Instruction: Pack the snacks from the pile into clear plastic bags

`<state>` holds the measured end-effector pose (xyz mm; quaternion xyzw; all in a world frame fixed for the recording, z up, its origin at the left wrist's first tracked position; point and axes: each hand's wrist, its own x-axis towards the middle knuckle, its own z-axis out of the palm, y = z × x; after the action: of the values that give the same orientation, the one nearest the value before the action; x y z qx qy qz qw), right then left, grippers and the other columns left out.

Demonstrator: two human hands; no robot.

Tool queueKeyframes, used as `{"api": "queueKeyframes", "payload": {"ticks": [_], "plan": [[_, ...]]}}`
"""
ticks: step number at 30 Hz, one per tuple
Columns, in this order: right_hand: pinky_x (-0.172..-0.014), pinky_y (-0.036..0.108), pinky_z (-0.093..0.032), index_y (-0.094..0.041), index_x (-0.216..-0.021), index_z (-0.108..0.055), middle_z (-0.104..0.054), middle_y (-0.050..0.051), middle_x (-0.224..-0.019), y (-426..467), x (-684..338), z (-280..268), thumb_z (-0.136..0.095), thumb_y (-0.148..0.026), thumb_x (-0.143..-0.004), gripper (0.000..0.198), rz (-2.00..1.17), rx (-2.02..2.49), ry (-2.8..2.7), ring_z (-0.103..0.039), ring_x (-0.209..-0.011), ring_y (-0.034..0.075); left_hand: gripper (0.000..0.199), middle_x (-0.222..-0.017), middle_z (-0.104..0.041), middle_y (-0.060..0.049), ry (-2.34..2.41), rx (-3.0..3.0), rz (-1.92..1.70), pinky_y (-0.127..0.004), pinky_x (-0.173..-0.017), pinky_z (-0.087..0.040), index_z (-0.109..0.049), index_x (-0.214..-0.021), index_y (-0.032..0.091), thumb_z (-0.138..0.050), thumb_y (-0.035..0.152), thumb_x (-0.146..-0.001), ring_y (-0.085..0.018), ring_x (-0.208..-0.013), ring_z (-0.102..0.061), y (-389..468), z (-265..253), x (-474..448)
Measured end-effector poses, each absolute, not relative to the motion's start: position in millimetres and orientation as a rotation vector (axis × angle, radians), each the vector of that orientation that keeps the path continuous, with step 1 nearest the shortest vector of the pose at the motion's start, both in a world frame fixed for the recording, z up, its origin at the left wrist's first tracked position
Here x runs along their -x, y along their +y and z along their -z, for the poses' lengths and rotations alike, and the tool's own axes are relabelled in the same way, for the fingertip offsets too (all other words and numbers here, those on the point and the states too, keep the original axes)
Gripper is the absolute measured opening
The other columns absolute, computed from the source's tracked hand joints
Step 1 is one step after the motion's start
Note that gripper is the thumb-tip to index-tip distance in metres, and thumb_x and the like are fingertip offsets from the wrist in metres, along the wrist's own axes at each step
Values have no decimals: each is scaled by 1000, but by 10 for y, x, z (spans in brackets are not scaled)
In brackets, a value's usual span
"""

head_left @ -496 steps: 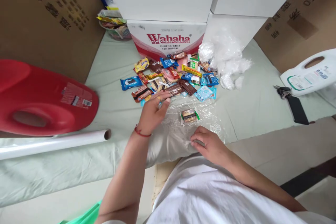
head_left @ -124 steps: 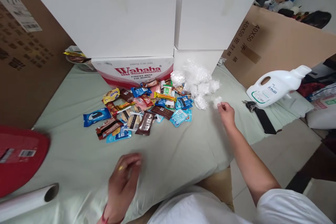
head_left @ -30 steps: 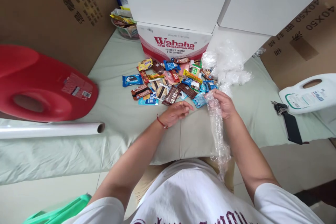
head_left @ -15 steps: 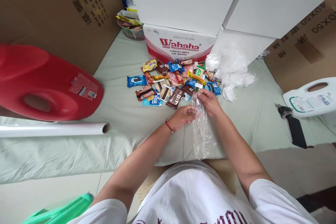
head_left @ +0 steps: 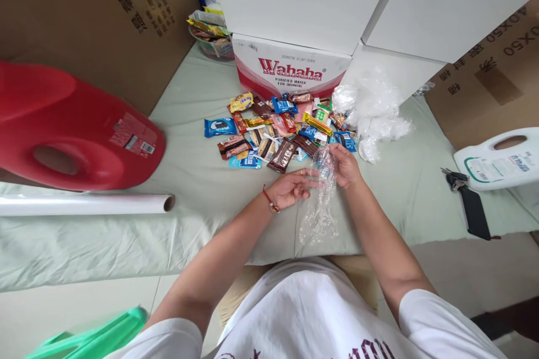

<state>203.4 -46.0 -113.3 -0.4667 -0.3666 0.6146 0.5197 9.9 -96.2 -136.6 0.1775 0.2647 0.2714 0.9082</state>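
Observation:
A clear plastic bag (head_left: 320,210) hangs crumpled in front of me over the green cloth. Its upper end is gripped by my right hand (head_left: 346,167), with fingers bent round the film. My left hand (head_left: 290,188) is open at the bag's left side, palm turned up, two fingers stretched out to the film. Whether those fingertips press on the plastic is hard to see. Just beyond both hands lies a pile of wrapped snacks, among them a brown snack bar (head_left: 283,155), a blue packet (head_left: 219,127) and a yellow packet (head_left: 241,102).
A heap of clear plastic bags (head_left: 374,109) lies right of the snacks, before a Wahaba carton (head_left: 290,67). On the left are a red jug (head_left: 84,129) and a white roll (head_left: 84,203). A white bottle (head_left: 501,160), keys (head_left: 456,179) and a black phone-like object (head_left: 475,213) lie right.
My left hand has shifted slightly left and its fingers have straightened. My right hand has moved a little right, and the bag's lower end has swung left and up.

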Motion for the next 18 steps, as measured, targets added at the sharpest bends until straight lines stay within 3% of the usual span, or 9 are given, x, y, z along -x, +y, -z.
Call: {"api": "queueKeyframes", "payload": {"ticks": [3,7,11,13,18], "plan": [[-66,31,-52,-24,-75,-61,-67,0,-75,-456,-2006,1125,-91,-47,-57,41,-1464,1137,-882,-58,-66,16,49,-103,-77,-15,540,-448,-556,-13,-34,-16,-62,-102,17,-88,12,-60,-5,-44,-56,-1009,1366,-126],[-66,31,-50,-24,-75,-60,-69,0,-78,-464,-1937,1142,-88,-48,-58,41,-1450,1194,-933,-57,-67,16,53,-96,-74,-7,607,-601,-597,-16,-33,-11,-57,-95,17,-95,38,-63,-2,-39,-50,-1095,1340,-221],[-65,29,-48,-23,-80,-61,-69,0,-84,-462,-1895,1150,-83,-52,-64,40,-1444,1249,-1015,-57,-68,15,58,-79,-67,2,673,-696,-673,-17,-34,-17,-51,-85,19,-95,49,-61,-4,-39,-50,-1139,1346,-310],[-71,31,-50,-23,-89,-64,-70,2,-91,-483,-1919,1098,-82,-54,-66,42,-1374,1304,-1095,-60,-76,17,57,-69,-62,5,741,-717,-741,-18,-36,-21,-49,-80,19,-94,49,-61,-5,-39,-49,-1148,1370,-349],[-92,37,-52,-26,-118,-62,-62,9,-128,-852,-2056,857,-74,-56,-83,47,-808,1462,-1342,-58,-113,24,47,-60,-58,5,925,-780,-898,-21,-42,-31,-45,-76,22,-83,48,-73,-9,-42,-51,-1171,1457,-438]]}}
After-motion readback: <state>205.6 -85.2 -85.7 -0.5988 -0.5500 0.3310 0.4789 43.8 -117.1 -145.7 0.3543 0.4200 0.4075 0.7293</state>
